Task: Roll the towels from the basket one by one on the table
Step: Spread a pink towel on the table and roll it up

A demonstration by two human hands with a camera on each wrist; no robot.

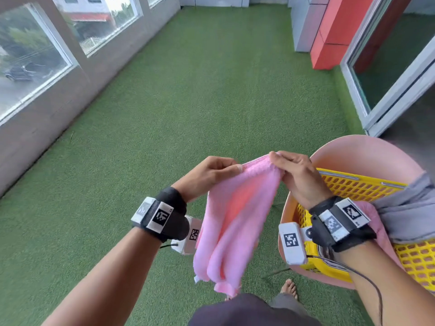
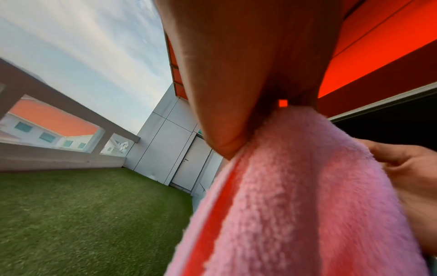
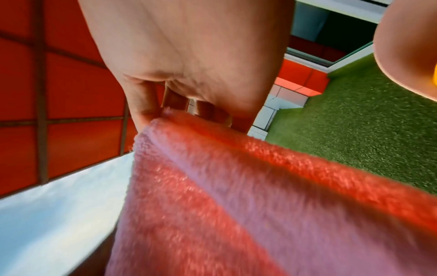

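Note:
A pink towel [image 1: 231, 220] hangs in folds in the air in front of me, its top edge held between both hands. My left hand [image 1: 211, 171] pinches the left end of that edge, and my right hand [image 1: 290, 171] pinches the right end close by. The left wrist view shows the towel [image 2: 295, 196] under my thumb; the right wrist view shows the towel [image 3: 248, 196] pinched at my fingertips [image 3: 151, 114]. At my right a yellow perforated basket [image 1: 357, 187] rests on a pink chair [image 1: 367, 151], with a grey towel [image 1: 407, 208] and more pink cloth in it.
Green artificial turf [image 1: 200, 95] covers the floor ahead. A low wall with windows [image 1: 35, 67] runs along the left, a red and grey pillar [image 1: 329, 31] and a sliding glass door [image 1: 395, 67] stand on the right. My bare foot [image 1: 289, 289] is below the towel. No table is in view.

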